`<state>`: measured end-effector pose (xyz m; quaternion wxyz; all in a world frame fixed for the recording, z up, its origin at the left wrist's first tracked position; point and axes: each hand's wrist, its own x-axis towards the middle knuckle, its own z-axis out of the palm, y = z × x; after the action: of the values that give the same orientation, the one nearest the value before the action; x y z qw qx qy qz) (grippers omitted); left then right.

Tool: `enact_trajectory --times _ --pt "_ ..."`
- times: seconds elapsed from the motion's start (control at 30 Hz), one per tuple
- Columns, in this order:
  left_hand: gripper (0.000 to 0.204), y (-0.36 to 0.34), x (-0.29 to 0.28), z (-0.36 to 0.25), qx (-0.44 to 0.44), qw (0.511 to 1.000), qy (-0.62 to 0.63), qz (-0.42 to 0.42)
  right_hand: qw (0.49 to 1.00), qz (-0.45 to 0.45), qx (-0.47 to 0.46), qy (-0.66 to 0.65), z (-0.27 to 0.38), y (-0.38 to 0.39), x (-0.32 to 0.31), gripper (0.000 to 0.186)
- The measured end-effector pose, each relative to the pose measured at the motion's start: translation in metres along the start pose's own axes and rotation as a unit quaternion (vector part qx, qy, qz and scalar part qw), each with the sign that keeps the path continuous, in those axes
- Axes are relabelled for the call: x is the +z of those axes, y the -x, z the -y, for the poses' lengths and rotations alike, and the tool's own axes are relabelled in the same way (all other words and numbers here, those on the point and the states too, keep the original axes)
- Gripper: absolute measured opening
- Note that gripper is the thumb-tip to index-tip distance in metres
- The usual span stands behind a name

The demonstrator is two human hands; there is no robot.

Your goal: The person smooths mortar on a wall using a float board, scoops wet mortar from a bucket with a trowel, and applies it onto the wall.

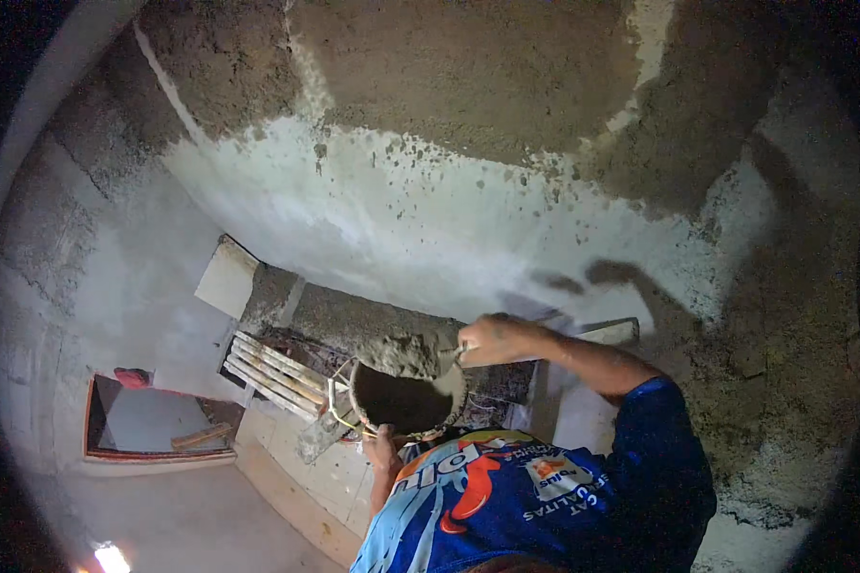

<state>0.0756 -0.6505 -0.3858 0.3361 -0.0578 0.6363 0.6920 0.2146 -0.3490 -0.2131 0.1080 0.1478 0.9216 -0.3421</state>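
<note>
Left hand (384, 447) grips near rim of bucket (458, 399) in front of torso (535, 492), likely heavy, best held by rim and underside; right hand (484, 341) is clenched round trowel (448, 356) at far rim, wet mortar (401, 353) there looking soft, sloppy.

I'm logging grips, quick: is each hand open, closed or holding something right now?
Left hand: closed, holding the bucket at its near rim.
Right hand: closed, holding what looks like a trowel with mortar.
</note>
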Motion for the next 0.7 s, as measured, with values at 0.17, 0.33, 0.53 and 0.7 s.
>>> enact_trajectory --times 0.17,0.33,0.53,0.7 --pt "0.031 0.000 0.000 -0.002 -0.014 1.000 0.015 -0.006 0.961 0.107 0.164 -0.194 -0.038 0.052 -0.087 0.042" --pt "0.031 -0.015 -0.015 0.029 0.028 0.999 0.027 0.012 0.889 -0.280 0.363 -0.019 -0.040 0.122 -0.245 0.043" --pt "0.030 -0.007 -0.006 0.031 -0.029 0.999 0.030 -0.002 0.817 -0.481 0.316 0.038 -0.015 0.155 -0.258 0.041" --pt "0.018 0.000 0.010 0.021 0.035 0.989 -0.133 0.060 0.922 -0.256 0.216 -0.193 -0.044 0.096 -0.068 0.020"
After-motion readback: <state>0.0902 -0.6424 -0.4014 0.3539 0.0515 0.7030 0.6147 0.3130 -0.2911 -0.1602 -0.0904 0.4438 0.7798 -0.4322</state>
